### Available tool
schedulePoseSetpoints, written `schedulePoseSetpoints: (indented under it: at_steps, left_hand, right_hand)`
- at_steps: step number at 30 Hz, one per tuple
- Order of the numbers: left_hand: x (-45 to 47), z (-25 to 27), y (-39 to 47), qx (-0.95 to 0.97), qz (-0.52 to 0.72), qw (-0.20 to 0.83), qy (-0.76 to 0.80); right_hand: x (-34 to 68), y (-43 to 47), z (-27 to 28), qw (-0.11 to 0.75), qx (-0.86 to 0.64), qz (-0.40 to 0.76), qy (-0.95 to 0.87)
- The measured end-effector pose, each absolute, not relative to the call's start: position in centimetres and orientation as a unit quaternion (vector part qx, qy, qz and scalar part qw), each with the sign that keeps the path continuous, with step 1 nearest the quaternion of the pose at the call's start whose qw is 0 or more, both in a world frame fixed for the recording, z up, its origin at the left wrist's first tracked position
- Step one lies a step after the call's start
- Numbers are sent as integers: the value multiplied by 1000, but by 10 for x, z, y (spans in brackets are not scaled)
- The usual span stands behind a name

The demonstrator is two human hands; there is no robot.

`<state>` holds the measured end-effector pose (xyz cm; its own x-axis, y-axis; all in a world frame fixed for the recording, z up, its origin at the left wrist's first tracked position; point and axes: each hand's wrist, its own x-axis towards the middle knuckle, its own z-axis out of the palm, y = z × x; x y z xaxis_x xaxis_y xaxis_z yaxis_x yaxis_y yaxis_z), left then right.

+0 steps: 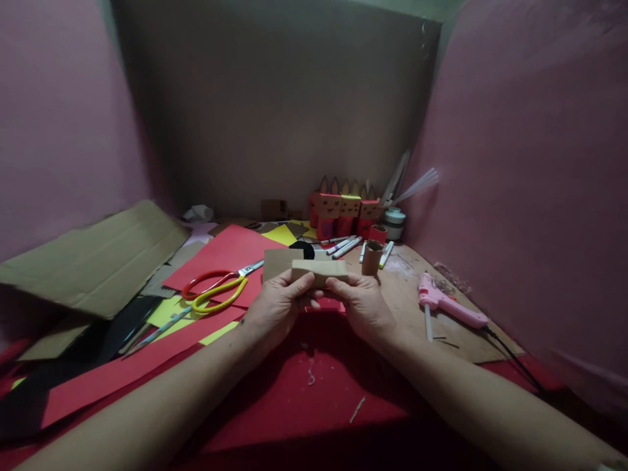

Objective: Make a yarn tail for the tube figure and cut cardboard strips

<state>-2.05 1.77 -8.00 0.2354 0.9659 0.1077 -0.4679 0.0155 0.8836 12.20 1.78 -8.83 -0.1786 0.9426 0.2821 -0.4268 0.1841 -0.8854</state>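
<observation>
Between both hands I hold a folded strip of brown cardboard [318,267], one end in each hand. My left hand [280,302] pinches its left end with the thumb on the near face. At the right end, the thumb of my right hand [367,304] presses in the same way. Just behind the strip lies a flat cardboard piece [277,263]. Scissors [216,291] with one red and one yellow handle rest on red paper [230,255] left of my hands. A brown cardboard tube [372,258] stands beyond my right hand.
Several cardboard-faced figures [338,212] stand at the back beside a jar [394,224]. Markers [346,247] lie before them. At right, a pink glue gun [449,304] rests on cardboard, its cord trailing off. A large cardboard sheet [98,261] leans at left. Walls enclose both sides.
</observation>
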Motion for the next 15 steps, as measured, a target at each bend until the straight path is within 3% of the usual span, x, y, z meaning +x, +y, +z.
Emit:
schedulePoseSetpoints:
  at_steps: [15]
  left_hand:
    - [-19, -79, 15, 412, 560, 658, 289]
  right_hand:
    - [123, 18, -85, 582, -294, 548, -524]
